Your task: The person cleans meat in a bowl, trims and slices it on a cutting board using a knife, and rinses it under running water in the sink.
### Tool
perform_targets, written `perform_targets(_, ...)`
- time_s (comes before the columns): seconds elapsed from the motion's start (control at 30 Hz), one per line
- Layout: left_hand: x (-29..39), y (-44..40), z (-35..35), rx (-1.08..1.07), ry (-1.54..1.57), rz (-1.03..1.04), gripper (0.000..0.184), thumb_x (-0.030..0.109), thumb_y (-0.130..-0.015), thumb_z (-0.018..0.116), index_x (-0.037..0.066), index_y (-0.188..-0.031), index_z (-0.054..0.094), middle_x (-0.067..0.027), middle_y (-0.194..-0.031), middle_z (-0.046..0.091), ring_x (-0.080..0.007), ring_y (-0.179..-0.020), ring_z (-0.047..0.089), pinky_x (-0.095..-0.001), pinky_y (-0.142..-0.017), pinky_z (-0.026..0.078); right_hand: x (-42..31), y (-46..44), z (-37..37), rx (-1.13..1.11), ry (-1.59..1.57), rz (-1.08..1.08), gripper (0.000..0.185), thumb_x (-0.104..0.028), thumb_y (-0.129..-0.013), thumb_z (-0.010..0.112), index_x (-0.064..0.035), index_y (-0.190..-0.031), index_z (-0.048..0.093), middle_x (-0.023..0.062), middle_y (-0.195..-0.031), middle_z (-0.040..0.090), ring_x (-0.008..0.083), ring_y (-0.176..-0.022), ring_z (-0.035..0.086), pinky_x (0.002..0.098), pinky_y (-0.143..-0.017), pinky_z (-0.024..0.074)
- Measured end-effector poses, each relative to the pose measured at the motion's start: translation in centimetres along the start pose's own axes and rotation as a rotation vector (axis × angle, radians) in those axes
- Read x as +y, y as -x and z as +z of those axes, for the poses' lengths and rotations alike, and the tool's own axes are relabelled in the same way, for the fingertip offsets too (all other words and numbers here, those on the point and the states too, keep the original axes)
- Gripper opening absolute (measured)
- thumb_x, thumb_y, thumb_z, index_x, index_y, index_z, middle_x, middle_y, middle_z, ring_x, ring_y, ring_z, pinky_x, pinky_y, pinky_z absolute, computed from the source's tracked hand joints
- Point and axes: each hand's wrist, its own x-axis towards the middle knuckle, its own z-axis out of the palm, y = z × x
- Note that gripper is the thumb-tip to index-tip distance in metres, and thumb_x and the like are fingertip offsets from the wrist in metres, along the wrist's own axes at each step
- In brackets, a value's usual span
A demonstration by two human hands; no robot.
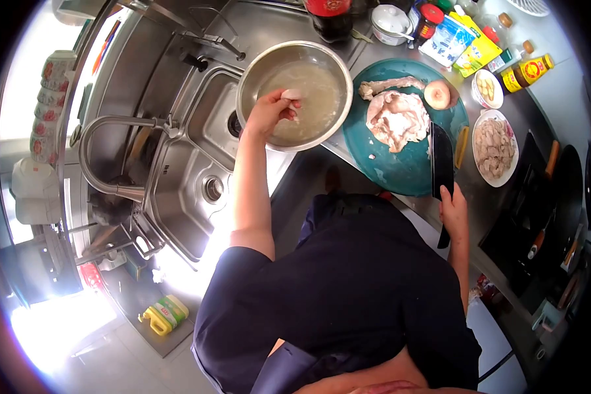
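I'm watching the left hand (272,115) pinching a pale piece (292,94) above the steel bowl (342,92), upper centre of the frame; right of centre, the right hand (454,211) is gripping a black knife (442,157) beside meat (398,123) lying on a green board (400,172).

room over the board's front (389,175), knife (442,161) blocking right, bottles (526,72) beyond

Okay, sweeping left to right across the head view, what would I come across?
Stacked floral bowls, curved faucet, large metal bowl, large raw meat piece, knife, white dish of chopped meat.
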Motion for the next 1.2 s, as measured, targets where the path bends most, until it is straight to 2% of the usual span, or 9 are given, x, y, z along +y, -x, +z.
perform_targets(0.23,5.0,2.0,9.4,-0.35,-0.063,0.133,0.022,0.006,-0.094,0.052,-0.002,-0.111,0.062,-0.0062,-0.091,0.066,-0.0121,-0.079,0.059,-0.0238,-0.07,0.047,1.0,0.5,-0.8,0.045,0.069,-0.099,0.026,-0.022,-0.095,0.053,0.0037,-0.095,0.054,0.0106,-0.066,0.053,0.0181,-0.062,0.051,0.0343,-0.061,0.0434)
perform_targets(0.37,2.5,0.7,17.7,-0.637,-0.193,0.063,0.018,0.008,-0.091,0.056,0.0,-0.103,0.065,-0.005,-0.083,0.067,-0.0101,-0.078,0.061,-0.0251,-0.067,0.047,1.3,1.2,-1.6,0.041,0.085,-0.001,0.029,-0.025,-0.094,0.053,0.0035,-0.095,0.054,0.0115,-0.065,0.054,0.0196,-0.059,0.051,0.035,-0.058,0.0436)
perform_targets(0.43,-2.4,-0.6,21.6,-0.604,-0.553,0.209,0.019,0.01,-0.088,0.058,0.0,-0.102,0.065,-0.0085,-0.084,0.068,-0.0167,-0.078,0.064,-0.0305,-0.066,0.049,1.3,1.6,-2.2,0.04,0.081,0.025,0.03,-0.026,-0.095,0.053,0.0037,-0.096,0.054,0.0109,-0.064,0.054,0.0187,-0.058,0.051,0.0353,-0.057,0.0436)
perform_targets(0.5,-4.9,0.6,24.4,-0.325,-1.232,0.509,0.017,0.017,-0.082,0.065,0.004,-0.092,0.064,-0.0095,-0.088,0.067,-0.0313,-0.086,0.063,-0.0388,-0.074,0.051,2.4,1.7,-2.6,0.089,0.188,-0.033,0.033,-0.028,-0.094,0.054,0.0043,-0.097,0.054,0.0176,-0.065,0.057,0.0302,-0.06,0.057,0.0402,-0.059,0.0444)
perform_targets(0.57,-7.5,0.2,24.6,-0.242,-1.368,0.637,0.015,0.019,-0.079,0.068,0.01,-0.09,0.063,-0.0067,-0.095,0.066,-0.0283,-0.095,0.06,-0.039,-0.079,0.05,2.9,2.0,-2.6,0.157,0.321,-0.162,0.033,-0.029,-0.094,0.054,0.0037,-0.096,0.054,0.022,-0.068,0.058,0.0383,-0.064,0.059,0.043,-0.06,0.0446)
perform_targets(0.67,-8.2,1.1,22.8,-0.153,-1.343,0.876,0.015,0.016,-0.078,0.066,0.014,-0.092,0.062,-0.0046,-0.099,0.062,-0.0276,-0.098,0.057,-0.0405,-0.081,0.049,1.2,2.2,-3.4,-0.016,0.497,-0.111,0.025,-0.025,-0.094,0.053,-0.0004,-0.091,0.049,0.0239,-0.07,0.06,0.0451,-0.07,0.058,0.0495,-0.062,0.0446)
perform_targets(0.8,-7.2,2.9,20.8,-0.108,-1.371,0.829,0.015,0.009,-0.077,0.062,0.012,-0.092,0.061,-0.0046,-0.094,0.058,-0.0285,-0.09,0.057,-0.0415,-0.076,0.049,1.3,0.9,-4.2,-0.111,0.691,-0.306,0.021,-0.023,-0.093,0.054,-0.0033,-0.089,0.048,0.0211,-0.068,0.061,0.0437,-0.068,0.058,0.0518,-0.061,0.045)
perform_targets(1.03,-9.7,6.0,20.9,0.421,-0.97,0.762,0.031,-0.001,-0.071,0.068,0.005,-0.101,0.063,-0.0128,-0.104,0.06,-0.0343,-0.092,0.059,-0.0403,-0.077,0.051,-0.3,-2.0,-3.5,-0.26,0.903,-0.626,0.018,-0.021,-0.092,0.054,-0.0046,-0.089,0.047,0.0173,-0.063,0.059,0.0387,-0.063,0.06,0.0486,-0.056,0.0461)
perform_targets(1.2,-11.2,7.5,24.5,0.272,-0.978,0.937,0.031,0.0,-0.072,0.069,0.002,-0.102,0.063,-0.0124,-0.107,0.06,-0.031,-0.1,0.059,-0.0384,-0.085,0.05,-1.4,-5.0,-1.0,-0.343,0.965,-0.72,0.018,-0.021,-0.094,0.051,-0.0041,-0.09,0.048,0.0155,-0.063,0.061,0.0358,-0.063,0.062,0.0471,-0.057,0.0473)
